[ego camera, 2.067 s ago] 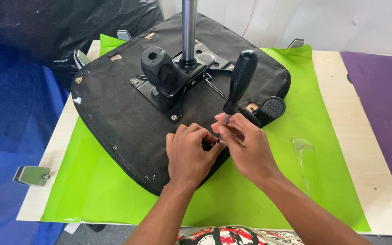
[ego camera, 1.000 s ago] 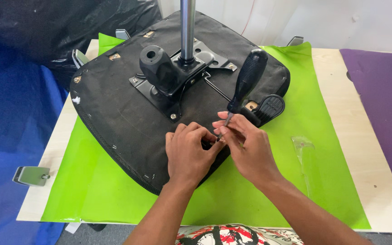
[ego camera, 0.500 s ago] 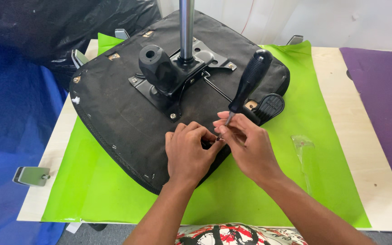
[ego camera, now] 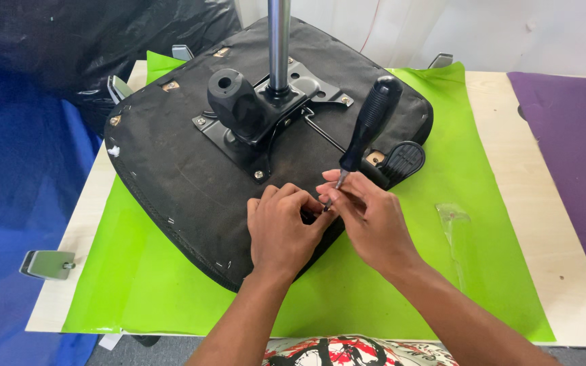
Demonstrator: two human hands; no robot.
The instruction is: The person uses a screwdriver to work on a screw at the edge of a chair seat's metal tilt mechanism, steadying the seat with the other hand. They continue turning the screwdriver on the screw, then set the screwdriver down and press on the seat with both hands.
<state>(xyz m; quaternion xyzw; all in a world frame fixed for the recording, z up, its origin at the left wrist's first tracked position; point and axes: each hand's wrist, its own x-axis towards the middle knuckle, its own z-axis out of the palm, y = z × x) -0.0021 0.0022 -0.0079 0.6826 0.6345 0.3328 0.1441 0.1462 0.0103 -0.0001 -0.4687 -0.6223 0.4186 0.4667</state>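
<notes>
1. Here, the right hand (ego camera: 374, 224) has its fingers clamped on the shaft of a black-handled screwdriver (ego camera: 367, 129), tilted over the upturned black fabric chair seat (ego camera: 171, 183).
2. The left hand (ego camera: 283, 230) has its fingers pinched together at the screwdriver tip, on the seat's near edge, over the green sheet (ego camera: 483, 196) on the counter (ego camera: 496, 95).

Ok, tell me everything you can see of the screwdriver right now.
The screwdriver has a black ribbed handle, plastic or rubber by its look, and a thin metal shaft. It stands tilted, handle up and leaning right, tip down at the near edge of the upturned black chair seat. The right hand pinches the shaft low down with its fingertips; the left hand closes around the tip, which is hidden. Nothing holds the handle.
</notes>
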